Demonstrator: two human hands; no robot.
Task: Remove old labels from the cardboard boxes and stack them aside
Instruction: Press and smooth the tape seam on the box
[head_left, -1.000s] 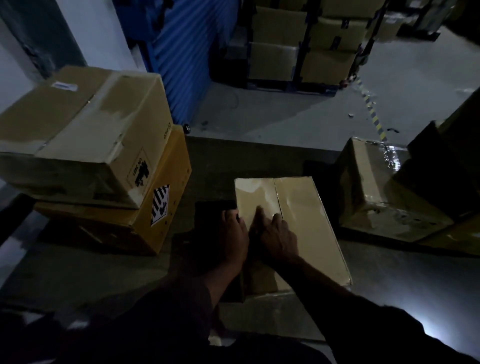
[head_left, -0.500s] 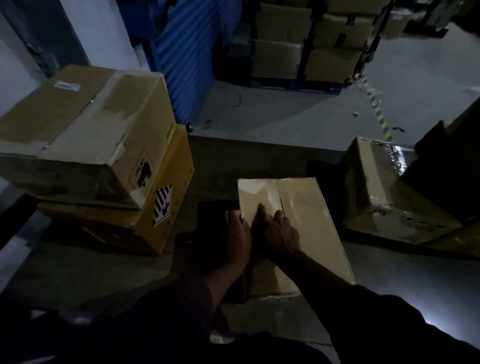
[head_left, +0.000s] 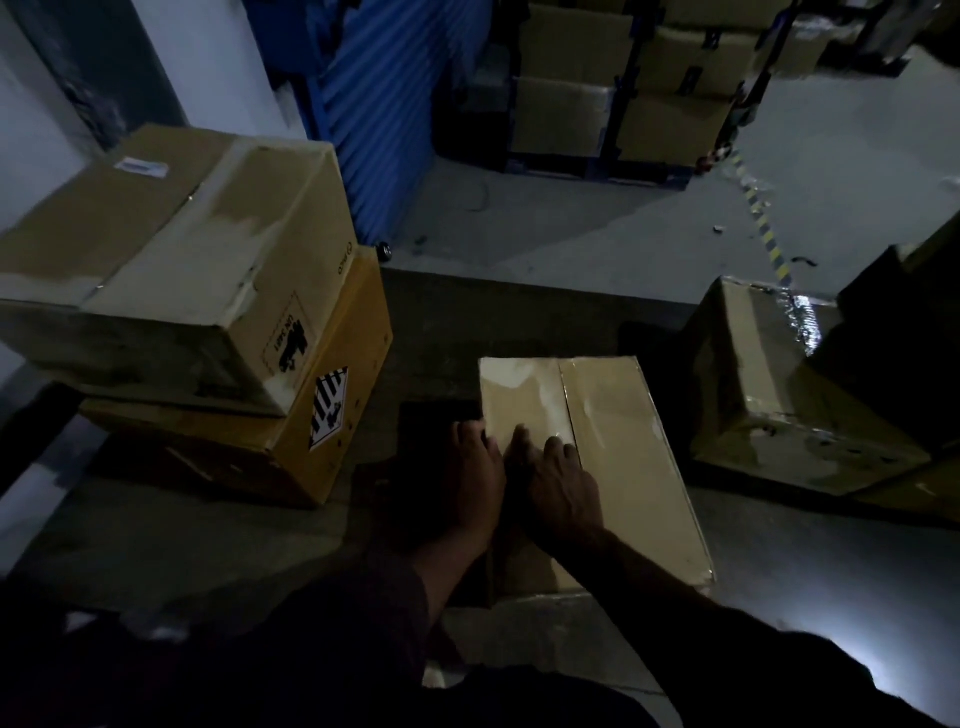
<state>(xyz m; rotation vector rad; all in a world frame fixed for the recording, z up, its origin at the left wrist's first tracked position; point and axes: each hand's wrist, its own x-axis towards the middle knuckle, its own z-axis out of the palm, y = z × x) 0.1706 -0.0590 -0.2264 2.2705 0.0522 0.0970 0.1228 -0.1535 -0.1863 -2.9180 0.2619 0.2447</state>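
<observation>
Your left hand (head_left: 470, 480) and right hand (head_left: 556, 486) lie flat, side by side, gripping nothing, on the cardboard box (head_left: 618, 467) at the floor's (head_left: 156, 530) middle; stacked boxes (head_left: 197, 291) stand left.

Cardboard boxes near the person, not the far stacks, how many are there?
4: one under both hands, two stacked at left, upper on lower, one at right. Dark shapes far right may hide more.

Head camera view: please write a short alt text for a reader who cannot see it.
Two bare hands, left hand and right hand, press side by side on the top of a cardboard box in a dim warehouse. To the left stand two stacked boxes; the lower one bears a striped diamond label.
</observation>
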